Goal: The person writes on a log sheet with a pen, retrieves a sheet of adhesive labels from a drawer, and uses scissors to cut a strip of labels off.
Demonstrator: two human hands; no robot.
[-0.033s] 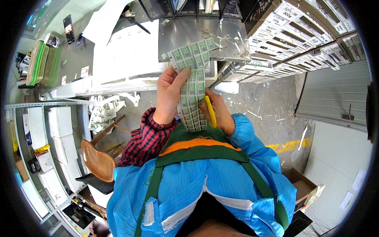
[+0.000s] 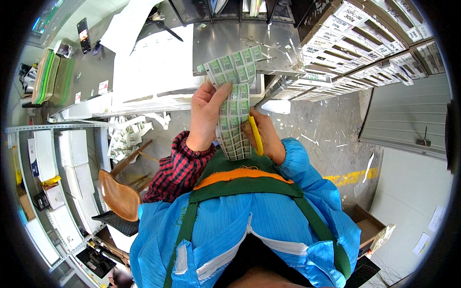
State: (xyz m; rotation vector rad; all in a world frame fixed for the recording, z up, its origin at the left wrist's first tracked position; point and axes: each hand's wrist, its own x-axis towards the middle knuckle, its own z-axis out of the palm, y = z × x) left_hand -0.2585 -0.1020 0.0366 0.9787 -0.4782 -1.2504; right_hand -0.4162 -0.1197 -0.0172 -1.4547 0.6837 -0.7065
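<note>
My left hand [image 2: 206, 110] is closed on a long, bent strip of green and white label stickers [image 2: 232, 120], pinching it with the thumb near a fold. The strip's upper part fans up over the edge of the steel bench [image 2: 206, 41], and its lower part hangs toward my apron. Right of the strip, my right hand [image 2: 269, 134] is closed round a yellow-handled tool [image 2: 257, 134], apparently scissors; its blades are hidden behind the strip and fingers.
On the bench lie white sheets [image 2: 151, 62], black scissors [image 2: 170, 31], a phone [image 2: 83, 36] and green trays [image 2: 45, 77]. Labelled drawer racks [image 2: 350, 43] stand right, a wooden stool [image 2: 117, 192] and shelving [image 2: 77, 173] left. Paper scraps litter the floor [image 2: 321, 125].
</note>
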